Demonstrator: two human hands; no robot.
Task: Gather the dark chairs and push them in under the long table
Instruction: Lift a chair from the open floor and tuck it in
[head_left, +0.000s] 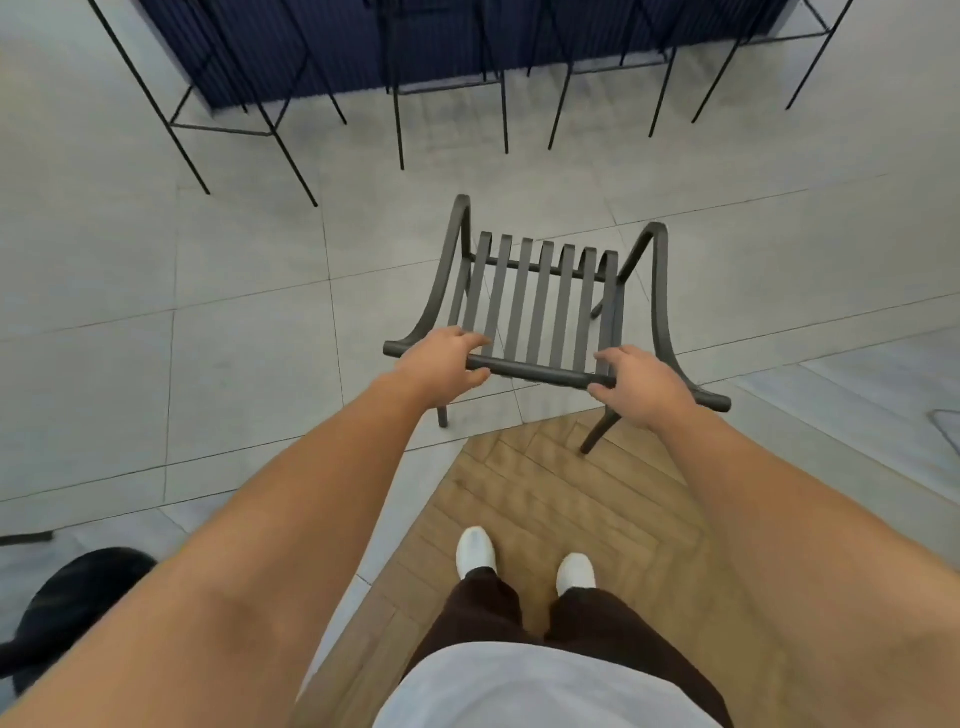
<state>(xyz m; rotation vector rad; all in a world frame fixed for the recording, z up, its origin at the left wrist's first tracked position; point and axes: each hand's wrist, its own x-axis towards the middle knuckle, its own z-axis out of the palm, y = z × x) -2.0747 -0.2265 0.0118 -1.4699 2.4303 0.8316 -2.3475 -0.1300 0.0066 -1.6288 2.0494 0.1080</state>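
A dark slatted metal chair (540, 301) with curved armrests stands on the grey tiles right in front of me, its back toward me. My left hand (441, 364) grips the left part of the backrest's top rail. My right hand (636, 382) grips the same rail at its right part. Both arms are stretched forward. The long table is not recognisable in this view.
Thin black metal legs of several stools (452, 104) stand in a row ahead, before a dark blue ribbed wall (415, 41). A wooden herringbone floor patch (545, 493) lies under my feet. A black rounded object (67, 608) sits low on the left.
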